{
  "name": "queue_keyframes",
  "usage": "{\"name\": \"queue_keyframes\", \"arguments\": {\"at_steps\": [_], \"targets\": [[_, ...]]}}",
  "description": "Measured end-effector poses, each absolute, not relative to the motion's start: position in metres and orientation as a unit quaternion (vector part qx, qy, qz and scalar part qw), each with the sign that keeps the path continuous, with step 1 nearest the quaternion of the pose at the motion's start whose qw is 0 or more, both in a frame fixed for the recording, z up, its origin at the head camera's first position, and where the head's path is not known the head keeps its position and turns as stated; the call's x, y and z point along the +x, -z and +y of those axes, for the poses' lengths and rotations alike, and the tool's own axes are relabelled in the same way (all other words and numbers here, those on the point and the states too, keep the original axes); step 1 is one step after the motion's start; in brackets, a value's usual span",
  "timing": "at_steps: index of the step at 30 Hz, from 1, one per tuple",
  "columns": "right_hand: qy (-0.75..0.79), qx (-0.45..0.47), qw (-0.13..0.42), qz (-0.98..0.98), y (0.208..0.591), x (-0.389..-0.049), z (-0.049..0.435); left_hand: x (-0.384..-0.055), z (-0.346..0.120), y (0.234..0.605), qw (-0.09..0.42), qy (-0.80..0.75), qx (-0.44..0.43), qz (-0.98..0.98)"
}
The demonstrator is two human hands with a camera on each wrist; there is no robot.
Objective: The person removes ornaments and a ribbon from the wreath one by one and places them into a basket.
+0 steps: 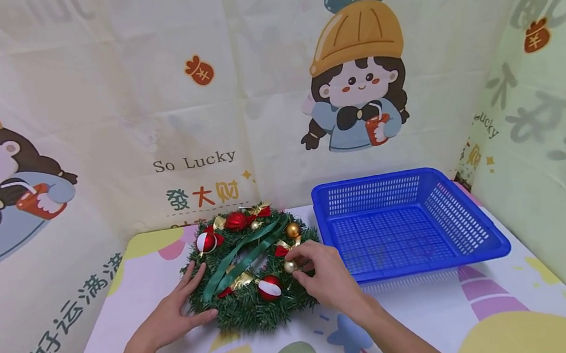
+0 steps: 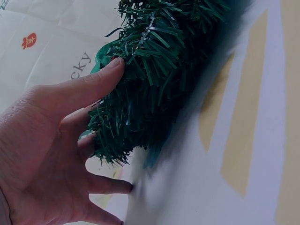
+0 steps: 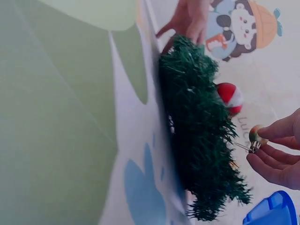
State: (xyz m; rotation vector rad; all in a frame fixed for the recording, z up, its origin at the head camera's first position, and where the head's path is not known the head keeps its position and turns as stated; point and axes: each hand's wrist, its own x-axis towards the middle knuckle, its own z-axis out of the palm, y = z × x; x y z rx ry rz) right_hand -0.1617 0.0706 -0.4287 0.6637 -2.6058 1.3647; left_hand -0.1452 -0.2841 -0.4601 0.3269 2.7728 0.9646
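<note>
A green Christmas wreath (image 1: 255,297) with red, white and gold balls and a green ribbon (image 1: 242,258) lies on the table. My left hand (image 1: 173,316) rests with spread, straight fingers against the wreath's left edge (image 2: 140,93). My right hand (image 1: 324,274) is at the wreath's right side and pinches a small gold ball (image 1: 290,266) between thumb and fingers. In the right wrist view the gold ball (image 3: 255,135) sits at my fingertips (image 3: 274,133), its cap on a thin wire beside the wreath (image 3: 201,131). A red and white ball (image 3: 229,96) shows behind the needles.
A blue plastic mesh basket (image 1: 476,235) stands on the table to the right of the wreath, close to my right hand. The table carries a colourful printed cloth (image 1: 491,316). Printed cartoon cloth walls enclose the back and both sides.
</note>
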Motion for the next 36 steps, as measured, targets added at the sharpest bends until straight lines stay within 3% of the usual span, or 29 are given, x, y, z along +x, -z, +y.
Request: {"name": "queue_keyframes", "arguments": {"at_steps": [13, 36], "targets": [[-0.456, 0.178, 0.099, -0.866, 0.406, -0.165, 0.093, -0.146, -0.286, 0.464, 0.092, -0.324, 0.104, 0.936], [-0.390, 0.092, 0.067, -0.914, 0.396, -0.186, 0.157, -0.148, -0.287, 0.469, 0.088, -0.327, 0.108, 0.935]]}}
